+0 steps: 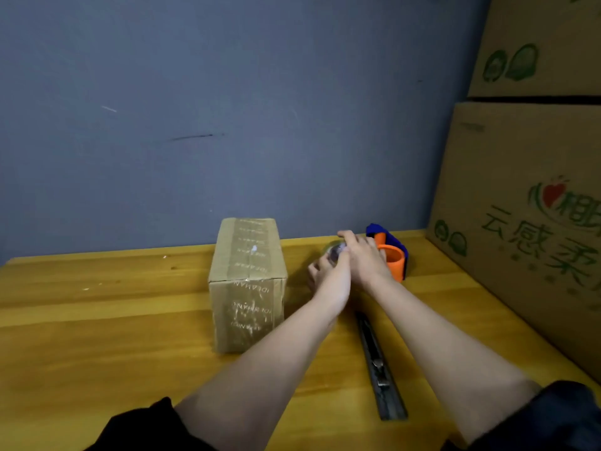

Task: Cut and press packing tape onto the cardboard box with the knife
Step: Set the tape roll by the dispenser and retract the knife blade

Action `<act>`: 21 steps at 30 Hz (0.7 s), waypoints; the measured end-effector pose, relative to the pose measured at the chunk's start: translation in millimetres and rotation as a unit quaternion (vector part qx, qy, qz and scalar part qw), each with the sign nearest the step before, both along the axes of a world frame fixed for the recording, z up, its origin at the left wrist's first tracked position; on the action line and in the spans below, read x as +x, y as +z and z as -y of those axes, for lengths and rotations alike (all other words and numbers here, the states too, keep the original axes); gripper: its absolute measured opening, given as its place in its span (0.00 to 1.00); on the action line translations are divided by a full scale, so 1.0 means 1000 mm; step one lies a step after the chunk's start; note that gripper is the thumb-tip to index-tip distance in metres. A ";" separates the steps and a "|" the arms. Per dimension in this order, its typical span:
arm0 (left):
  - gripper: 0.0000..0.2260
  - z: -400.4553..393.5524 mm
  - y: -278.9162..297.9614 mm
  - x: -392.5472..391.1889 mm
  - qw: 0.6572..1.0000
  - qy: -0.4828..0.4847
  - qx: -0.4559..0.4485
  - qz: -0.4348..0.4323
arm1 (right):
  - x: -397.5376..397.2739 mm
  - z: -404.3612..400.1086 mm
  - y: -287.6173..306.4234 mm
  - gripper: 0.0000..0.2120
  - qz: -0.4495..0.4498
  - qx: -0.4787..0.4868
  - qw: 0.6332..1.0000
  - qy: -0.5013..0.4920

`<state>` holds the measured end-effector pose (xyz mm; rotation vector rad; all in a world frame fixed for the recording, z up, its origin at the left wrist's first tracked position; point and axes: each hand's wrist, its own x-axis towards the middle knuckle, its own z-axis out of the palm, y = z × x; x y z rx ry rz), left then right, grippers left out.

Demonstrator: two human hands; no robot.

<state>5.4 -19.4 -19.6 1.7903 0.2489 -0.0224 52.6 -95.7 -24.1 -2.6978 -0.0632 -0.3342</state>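
A small cardboard box [247, 281] stands on the wooden table [97, 320], with printed clear tape along its top and front. Right of it, both hands meet on a roll of clear packing tape [333, 250], mostly hidden by the fingers. My left hand [328, 273] grips the roll from the near side. My right hand [362, 257] covers it from above and from the right. A long grey utility knife [379, 366] lies flat on the table between my forearms, untouched.
An orange and blue tape dispenser [392, 252] sits just behind my right hand. Large printed cardboard cartons [527, 206] are stacked along the table's right edge. A blue-grey wall [227, 109] closes off the back.
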 end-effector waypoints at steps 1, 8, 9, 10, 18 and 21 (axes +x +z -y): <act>0.24 0.002 -0.003 0.006 1.000 0.006 -0.012 0.001 | 0.005 -0.001 -0.002 0.21 -0.001 -0.004 1.000 -0.001; 0.24 0.012 -0.015 0.030 0.996 0.065 -0.029 0.048 | 0.033 -0.006 -0.012 0.20 0.018 -0.060 0.998 0.008; 0.24 0.013 -0.016 0.032 0.996 0.067 -0.030 0.046 | 0.035 -0.006 -0.013 0.19 0.019 -0.073 0.997 0.009; 0.24 0.014 -0.018 0.034 0.996 0.067 -0.033 0.042 | 0.037 -0.007 -0.014 0.19 0.019 -0.082 0.996 0.011; 0.24 0.013 -0.023 0.044 0.996 0.077 -0.020 0.029 | 0.045 -0.009 -0.018 0.18 0.000 -0.118 0.993 0.007; 0.23 0.012 -0.024 0.047 0.996 0.074 -0.038 0.023 | 0.047 -0.007 -0.019 0.19 -0.009 -0.123 0.992 0.010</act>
